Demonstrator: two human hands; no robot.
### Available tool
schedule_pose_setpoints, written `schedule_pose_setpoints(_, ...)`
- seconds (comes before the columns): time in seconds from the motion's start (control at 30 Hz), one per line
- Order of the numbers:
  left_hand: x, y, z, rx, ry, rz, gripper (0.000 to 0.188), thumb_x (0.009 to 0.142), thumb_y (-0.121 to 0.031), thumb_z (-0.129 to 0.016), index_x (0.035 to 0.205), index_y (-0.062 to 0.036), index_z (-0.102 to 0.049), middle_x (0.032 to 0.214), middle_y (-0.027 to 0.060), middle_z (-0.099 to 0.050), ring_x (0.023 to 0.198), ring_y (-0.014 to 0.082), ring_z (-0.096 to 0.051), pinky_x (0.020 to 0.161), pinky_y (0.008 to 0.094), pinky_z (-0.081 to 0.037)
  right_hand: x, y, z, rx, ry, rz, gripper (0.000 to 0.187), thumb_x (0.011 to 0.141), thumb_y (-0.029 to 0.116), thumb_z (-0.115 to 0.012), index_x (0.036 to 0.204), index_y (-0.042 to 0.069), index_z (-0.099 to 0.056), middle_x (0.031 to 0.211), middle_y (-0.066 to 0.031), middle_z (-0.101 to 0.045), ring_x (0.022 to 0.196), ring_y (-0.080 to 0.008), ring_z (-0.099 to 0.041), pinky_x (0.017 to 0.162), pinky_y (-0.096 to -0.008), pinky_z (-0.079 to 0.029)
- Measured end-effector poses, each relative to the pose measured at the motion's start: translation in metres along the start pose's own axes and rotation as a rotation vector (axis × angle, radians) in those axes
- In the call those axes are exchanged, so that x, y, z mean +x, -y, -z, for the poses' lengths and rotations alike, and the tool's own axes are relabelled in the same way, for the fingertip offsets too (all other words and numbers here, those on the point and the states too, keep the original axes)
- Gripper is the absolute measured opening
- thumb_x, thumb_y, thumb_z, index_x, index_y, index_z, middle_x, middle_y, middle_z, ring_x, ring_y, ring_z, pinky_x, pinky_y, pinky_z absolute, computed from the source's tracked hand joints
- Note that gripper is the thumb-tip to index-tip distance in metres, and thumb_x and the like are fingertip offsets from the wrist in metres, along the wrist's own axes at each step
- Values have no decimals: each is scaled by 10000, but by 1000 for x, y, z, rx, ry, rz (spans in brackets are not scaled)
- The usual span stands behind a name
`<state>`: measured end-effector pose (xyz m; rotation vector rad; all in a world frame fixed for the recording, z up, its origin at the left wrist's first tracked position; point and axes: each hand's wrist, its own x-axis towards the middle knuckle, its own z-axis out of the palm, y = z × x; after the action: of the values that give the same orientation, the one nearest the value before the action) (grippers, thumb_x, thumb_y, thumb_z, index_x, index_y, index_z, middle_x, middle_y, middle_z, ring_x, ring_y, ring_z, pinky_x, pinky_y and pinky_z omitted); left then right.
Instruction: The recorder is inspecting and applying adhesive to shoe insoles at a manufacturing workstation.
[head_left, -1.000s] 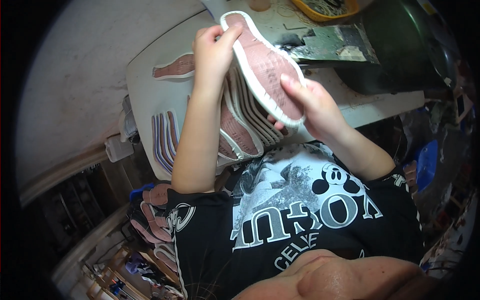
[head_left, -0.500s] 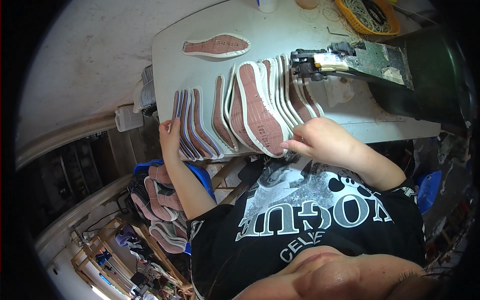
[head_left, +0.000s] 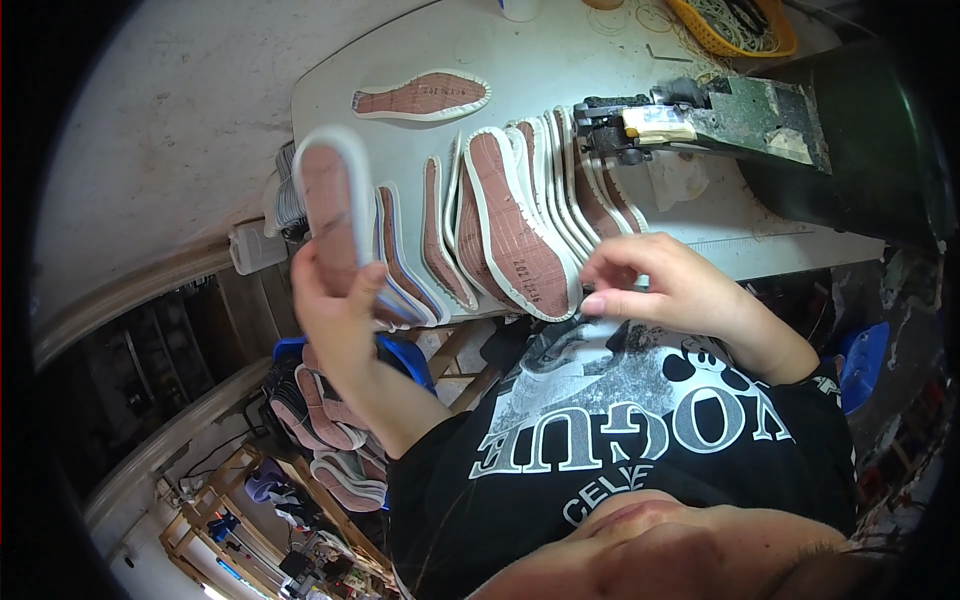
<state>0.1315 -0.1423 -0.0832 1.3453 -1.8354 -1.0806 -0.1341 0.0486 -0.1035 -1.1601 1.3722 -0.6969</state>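
Observation:
My left hand grips an insole, brown with a white rim and blurred by motion, lifted beside a row of leaning insoles at the table's left. My right hand is half curled, thumb and forefinger apart with nothing seen between them. It hovers close to the heel end of a large brown insole with a stitched white rim, which leans in front of a second row of white-edged insoles. One more insole lies flat on the tabletop beyond both rows.
A dark green sewing machine stands on the white table at the right. A yellow basket of cord sits at the far right. Below the left edge, a blue bin holds more insoles. A clear plastic container is left of the table.
My left hand has lifted an insole from the left row, raising it up and leftward. My right hand has drawn slightly off the large insole, its thumb and forefinger now apart.

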Motion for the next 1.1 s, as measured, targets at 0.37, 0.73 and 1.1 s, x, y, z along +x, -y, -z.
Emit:
schedule_pose_setpoints(0.37, -14, -71, -119, -832, 589, 141, 504, 842, -251, -709, 1186, 34, -475, 1095, 113, -618, 968, 148, -608, 877, 294, -475, 6, 16, 12, 526, -177, 490, 317, 862, 178, -645, 1090, -29, -571, 898, -69, -640, 772, -116, -609, 692, -265, -500)
schedule_pose_setpoints(0.73, -39, -76, -138, -857, 614, -57, 383, 811, -20, -672, 1157, 19, -512, 1082, 119, -636, 952, 149, -616, 884, 296, -472, 5, -12, 40, 645, 117, 360, 198, 865, 171, -674, 915, -21, -685, 788, -21, -665, 700, -67, -584, 645, -215, -483)
schedule_pose_setpoints(1.1, -12, -91, -156, -587, 520, -67, 325, 811, -61, -695, 1087, 37, -553, 1002, 80, -639, 899, 143, -623, 828, 279, -495, -11, 9, 43, 362, -155, 254, 228, 896, 190, -633, 893, -36, -664, 773, -35, -650, 683, -59, -538, 618, -228, -436)
